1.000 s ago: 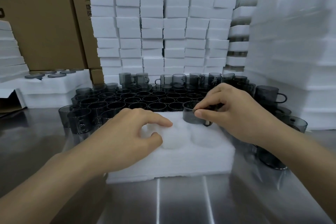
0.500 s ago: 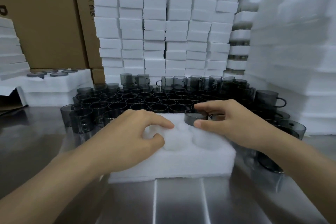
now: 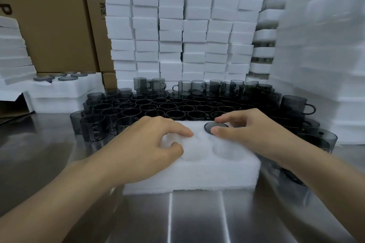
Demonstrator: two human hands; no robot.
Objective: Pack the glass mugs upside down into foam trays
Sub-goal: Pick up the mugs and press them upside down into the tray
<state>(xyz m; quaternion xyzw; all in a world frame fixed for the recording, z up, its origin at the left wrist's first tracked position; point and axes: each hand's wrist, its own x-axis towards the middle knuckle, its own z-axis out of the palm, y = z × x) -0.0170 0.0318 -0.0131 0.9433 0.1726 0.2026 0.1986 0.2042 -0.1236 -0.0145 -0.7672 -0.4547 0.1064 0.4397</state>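
Pinching mug (image 3: pixel 215 127) base in right hand (image 3: pixel 254 130), seating it upside down in tray (image 3: pixel 197 175). Steadying tray under left hand (image 3: pixel 146 150), fingers (image 3: pixel 177 131) spread.

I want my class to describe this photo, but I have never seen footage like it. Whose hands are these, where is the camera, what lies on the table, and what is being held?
There is no machine here: a person packs mugs by hand. A camera worn on their head looks forward and down, so both arms reach in from the bottom edge. On the steel table lies a white foam tray with round hollows. The left hand rests on the tray. The right hand pinches a grey glass mug that sits upside down in a hollow at the tray's far side, only its base showing. Behind the tray stand many more mugs, most with rims up. Stacks of foam trays and cardboard boxes fill the background.
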